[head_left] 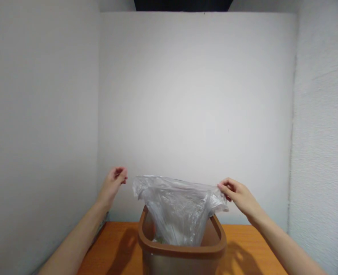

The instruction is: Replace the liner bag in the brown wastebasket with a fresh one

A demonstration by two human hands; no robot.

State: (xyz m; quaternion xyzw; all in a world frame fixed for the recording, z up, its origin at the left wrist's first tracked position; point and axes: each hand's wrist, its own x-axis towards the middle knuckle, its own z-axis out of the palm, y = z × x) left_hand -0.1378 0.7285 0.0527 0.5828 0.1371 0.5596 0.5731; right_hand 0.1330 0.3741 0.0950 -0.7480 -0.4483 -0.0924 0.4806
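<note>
A clear plastic bag [177, 210] stands partly up out of a brown trash bin [183, 250], its upper edge spread wide above the rim. My right hand [234, 193] pinches the bag's upper right corner between thumb and fingers. To the left of the bag, my left hand [118, 176] is raised with its fingertips pressed together. A small gap shows between that hand and the bag's left corner, and I see nothing in its fingers. The bag's lower part goes down inside the bin. Something greenish and orange shows faintly low in the bin, too hidden to name.
The bin stands on an orange-brown wooden table [114, 236]. A white wall [197, 95] rises behind it, with side walls to the left and right. A dark thin edge runs along the table's left side by the wall.
</note>
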